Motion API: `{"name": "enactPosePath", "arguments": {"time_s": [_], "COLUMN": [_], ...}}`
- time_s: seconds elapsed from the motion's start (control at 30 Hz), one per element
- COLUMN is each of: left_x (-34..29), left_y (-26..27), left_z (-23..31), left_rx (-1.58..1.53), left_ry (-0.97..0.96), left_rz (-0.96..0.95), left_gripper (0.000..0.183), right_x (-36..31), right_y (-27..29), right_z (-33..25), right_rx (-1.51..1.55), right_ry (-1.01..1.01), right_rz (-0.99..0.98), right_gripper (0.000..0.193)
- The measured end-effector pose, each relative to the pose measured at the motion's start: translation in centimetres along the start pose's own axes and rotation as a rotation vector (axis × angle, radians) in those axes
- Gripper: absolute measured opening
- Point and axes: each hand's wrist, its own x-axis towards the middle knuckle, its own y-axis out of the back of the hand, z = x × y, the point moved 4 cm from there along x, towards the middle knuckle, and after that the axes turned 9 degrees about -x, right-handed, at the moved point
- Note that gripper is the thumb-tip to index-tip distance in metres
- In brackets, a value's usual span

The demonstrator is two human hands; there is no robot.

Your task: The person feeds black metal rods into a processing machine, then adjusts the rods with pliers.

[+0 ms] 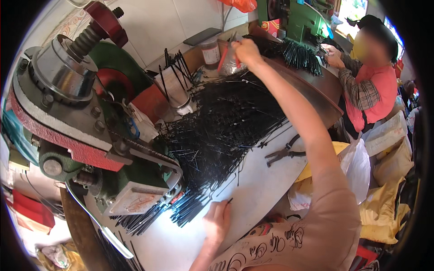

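Pale wall tiles point(153, 27) rose behind one white, smooth worktop point(264, 189), with one green, red and steel machine point(65, 133) at left. Thin, straight, glossy black rods point(226, 113) lay across its middle in one tangled heap, too many to count; more fanned out near the machine. One pair of dark-handled metal pliers point(285, 155) lay right of the heap. Near the front, the left hand point(218, 221) was closed on one slim dark rod point(230, 201). At the far side, the right hand point(246, 52) met one red-handled metal tool point(223, 59), its fingers bent; whether they clamped it could not be told. One co-worker point(373, 97) sat far right.
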Motion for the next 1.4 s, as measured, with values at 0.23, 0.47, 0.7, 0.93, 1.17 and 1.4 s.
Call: {"name": "enactPosePath", "arguments": {"time_s": [0.23,0.47,0.7,0.93,1.17,1.4], "left_x": [-0.3,0.3,0.4,0.5,0.3,0.2], "left_y": [-1.1,-1.3,-1.0,-1.1,-0.7,-1.1], "left_z": [-1.2,-0.9,-1.1,-1.0,-1.2,-1.0], "left_rx": [0.087,0.138,0.149,0.155,0.178,0.164], "left_ry": [-0.008,0.039,0.074,0.066,0.093,0.068], "left_rz": [-0.073,-0.114,-0.112,-0.126,-0.133,-0.124], "left_gripper": [0.008,0.008,0.007,0.007,0.005,0.004], "right_x": [5.1,7.5,6.6,6.0,2.9,1.4], "right_y": [-9.7,-12.7,-13.6,-14.8,-16.8,-17.9], "right_z": [2.5,5.0,2.4,3.2,1.5,2.1], "right_rx": [-0.006,-0.043,0.318,-0.378,-0.789,-0.762], "right_ry": [-0.178,-0.397,-0.342,0.099,0.282,0.596], "right_rz": [-0.021,-0.075,-0.161,-0.323,-0.556,-0.728], "right_gripper": [0.030,0.025,0.022,0.025,0.034,0.027]}}
